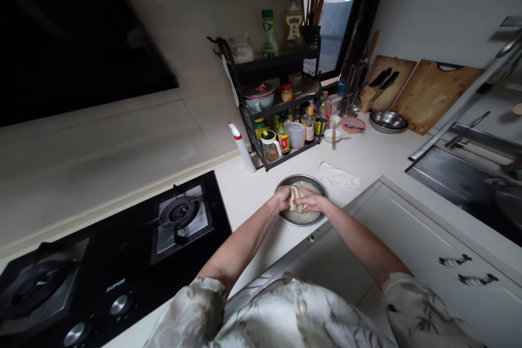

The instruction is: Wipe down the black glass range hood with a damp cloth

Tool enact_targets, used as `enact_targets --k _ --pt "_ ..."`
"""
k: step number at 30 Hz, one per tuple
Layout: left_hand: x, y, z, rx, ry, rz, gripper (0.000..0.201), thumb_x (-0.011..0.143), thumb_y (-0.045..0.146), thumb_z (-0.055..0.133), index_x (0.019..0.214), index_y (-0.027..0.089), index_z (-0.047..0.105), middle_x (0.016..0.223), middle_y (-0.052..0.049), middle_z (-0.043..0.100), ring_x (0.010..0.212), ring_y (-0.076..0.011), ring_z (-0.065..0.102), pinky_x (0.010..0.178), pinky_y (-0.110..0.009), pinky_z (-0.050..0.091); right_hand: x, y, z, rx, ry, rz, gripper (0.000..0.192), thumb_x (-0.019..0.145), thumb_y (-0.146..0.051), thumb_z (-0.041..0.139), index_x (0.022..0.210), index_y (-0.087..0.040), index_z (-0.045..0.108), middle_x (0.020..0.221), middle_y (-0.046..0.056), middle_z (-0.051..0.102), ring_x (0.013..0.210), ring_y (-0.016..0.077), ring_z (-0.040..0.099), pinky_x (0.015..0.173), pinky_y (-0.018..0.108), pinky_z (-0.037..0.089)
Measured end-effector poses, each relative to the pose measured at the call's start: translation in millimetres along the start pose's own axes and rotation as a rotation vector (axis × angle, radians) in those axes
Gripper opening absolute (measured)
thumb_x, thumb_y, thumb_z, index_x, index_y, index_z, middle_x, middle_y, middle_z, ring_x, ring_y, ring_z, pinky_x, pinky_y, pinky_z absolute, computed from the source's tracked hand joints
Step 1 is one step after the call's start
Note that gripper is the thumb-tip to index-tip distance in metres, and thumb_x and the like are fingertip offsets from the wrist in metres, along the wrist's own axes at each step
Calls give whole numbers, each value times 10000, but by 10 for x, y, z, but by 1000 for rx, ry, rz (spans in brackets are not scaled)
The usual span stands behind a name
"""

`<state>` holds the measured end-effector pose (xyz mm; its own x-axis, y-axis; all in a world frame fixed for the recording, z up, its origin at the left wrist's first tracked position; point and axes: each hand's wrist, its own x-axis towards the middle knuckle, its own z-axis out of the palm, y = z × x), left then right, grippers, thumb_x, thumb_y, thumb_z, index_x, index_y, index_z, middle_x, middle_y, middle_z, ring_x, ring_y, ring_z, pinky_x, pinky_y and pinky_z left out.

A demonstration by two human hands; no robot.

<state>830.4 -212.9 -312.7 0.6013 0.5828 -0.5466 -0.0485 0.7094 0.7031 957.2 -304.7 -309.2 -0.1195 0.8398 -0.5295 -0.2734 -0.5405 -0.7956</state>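
Note:
A round metal bowl [322,185] stands on the white counter and holds cloudy, whitish liquid. Over it, both hands are closed around a soft, cream-coloured lump of dough [296,194] with folds in its surface. My left hand [282,199] grips it from the left, the fingers partly hidden by the dough. My right hand [312,201] presses on it from the right, and a small orange-red spot shows by the fingertips. Whether the underside of the dough touches the liquid, I cannot tell.
A crumpled white cloth [339,176] lies right of the bowl. Behind stand a white spray bottle [243,149] and a black rack [274,163] of seasonings. The gas stove [134,261] is at left, the sink [457,179] at right. Cutting boards [436,92] lean on the wall.

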Motion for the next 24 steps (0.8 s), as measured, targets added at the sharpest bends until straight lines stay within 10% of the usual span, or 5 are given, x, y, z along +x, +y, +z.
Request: enact_targets --k 7,14,19,24 --pt "-170 27 -51 359 19 238 816 678 44 720 1473 167 581 1222 -114 677 1239 -280 674 1181 -451 564 119 88 15 -30 193 -1 403 718 -68 784 1030 -158 545 682 -84 523 528 10 433 487 138 164" --pt "-303 -26 -165 1323 -371 638 1131 558 -57 766 1634 241 589 1853 -134 219 1730 -445 71 1412 -693 28 55 -21 -40 -47 72 81 309 808 -105 655 1061 -196 503 600 -136 254 483 5 193 529 150 75" --pt "-264 -88 -171 1579 -352 721 738 941 185 710 1655 314 576 1834 -121 278 1682 -415 242 1381 -675 235 -4 -37 -45 -148 -41 200 342 731 -70 692 965 -179 467 604 -129 342 484 -4 222 534 160 33" --pt "-282 -125 -66 1417 -216 619 580 960 206 680 1535 285 695 1572 -147 582 1485 -366 494 1343 -536 365 8 -31 -33 -253 -84 257 390 696 -99 762 830 -181 406 554 -132 318 459 -8 226 503 145 64"
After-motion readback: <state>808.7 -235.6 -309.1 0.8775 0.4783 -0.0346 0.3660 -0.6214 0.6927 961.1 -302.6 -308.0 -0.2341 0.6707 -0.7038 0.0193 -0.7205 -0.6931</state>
